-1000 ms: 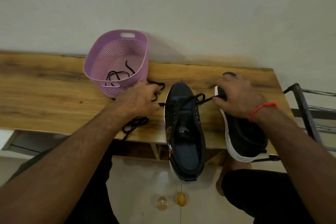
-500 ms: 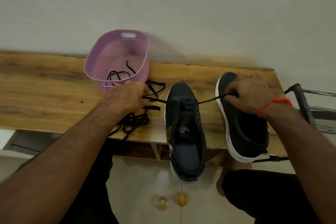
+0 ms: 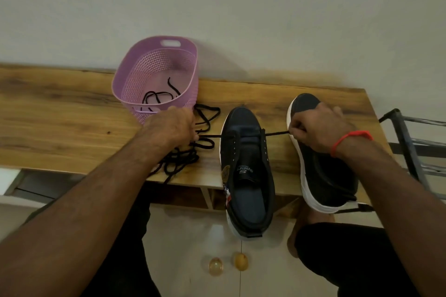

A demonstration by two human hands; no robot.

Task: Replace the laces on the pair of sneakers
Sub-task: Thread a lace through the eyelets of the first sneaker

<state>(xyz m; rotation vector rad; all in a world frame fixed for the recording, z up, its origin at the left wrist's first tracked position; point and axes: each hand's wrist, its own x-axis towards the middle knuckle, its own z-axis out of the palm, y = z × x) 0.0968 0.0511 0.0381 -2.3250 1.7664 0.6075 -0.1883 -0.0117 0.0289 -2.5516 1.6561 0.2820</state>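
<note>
Two dark sneakers with white soles stand on the wooden table, heels hanging over its front edge. A black lace (image 3: pixel 276 133) runs taut through the front eyelets of the left sneaker (image 3: pixel 246 169). My left hand (image 3: pixel 172 126) pinches one end of that lace to the left of the shoe. My right hand (image 3: pixel 318 129) pinches the other end, resting over the toe of the right sneaker (image 3: pixel 323 176). A loose heap of black lace (image 3: pixel 185 157) lies under and beside my left hand.
A purple plastic basket (image 3: pixel 154 72) with another black lace inside stands behind my left hand. The wooden table (image 3: pixel 60 123) stretches left. A dark metal rack (image 3: pixel 410 142) stands at the right. Two small round objects lie on the floor (image 3: pixel 228 264).
Both hands have moved apart, drawing the lace tight through the left sneaker's front eyelets. My right hand has shifted right over the other sneaker's toe.
</note>
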